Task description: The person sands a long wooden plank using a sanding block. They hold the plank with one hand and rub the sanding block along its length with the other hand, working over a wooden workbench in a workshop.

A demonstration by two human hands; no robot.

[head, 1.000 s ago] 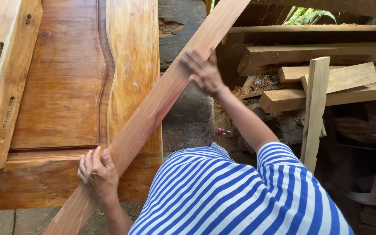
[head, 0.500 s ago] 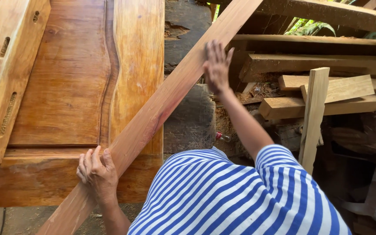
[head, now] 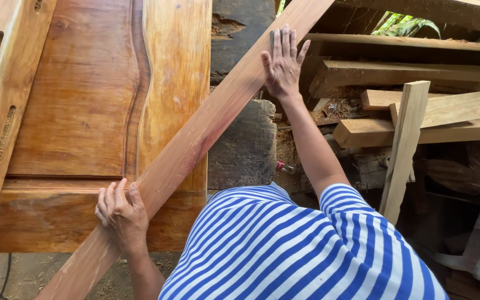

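In front of the striped shirt (head: 306,244): a long plank (head: 195,144) leans slantwise, from low on the left to high on the right.
Plank place: it crosses over a shiny wooden door panel (head: 84,111) and a dark old block (head: 240,144).
Left hand (head: 120,214): it sits low on the plank's edge, fingers curled around it.
Right hand (head: 283,62): it lies flat and open high up on the plank, fingers spread, not squeezing.
Hands: well apart from each other.
How it feels: it looks hard and stiff and will not bend, I think. So long a board is likely heavy and tippy at the ends.
Surface: smooth, reddish, maybe a bit slippery; edges may have splinters.
Best hold: two hands far apart, gripping the edges.
Nearby: a pile of timber (head: 418,116) and an upright stick (head: 404,144) on the right.
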